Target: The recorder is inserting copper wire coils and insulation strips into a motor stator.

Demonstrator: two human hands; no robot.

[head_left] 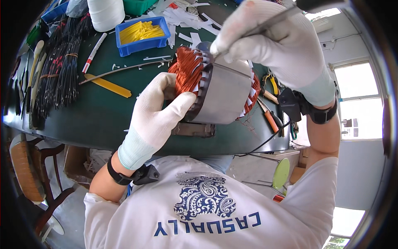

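Observation:
A motor stator (227, 93) lies on its side on the table, its grey steel core facing me, with copper-red wire windings bulging from both ends. White paper insulation slips stick out between the core's teeth. My left hand (159, 106), in a white knitted glove, grips the copper winding (187, 71) at the left end, thumb in front and fingers partly hidden behind. My right hand (265, 45), gloved as well, pinches a long grey metal strip (275, 18) above the stator. The strip slants down to the core's upper left edge; its tip is largely hidden by my fingers.
A blue tray of yellow strips (143, 33) stands at the back, near a white thread spool (105, 14) and paper scraps (186, 23). Bundled black leads (58, 66) lie left, beside a yellow flat stick (108, 86). Right of the stator are orange-handled tools (271, 120).

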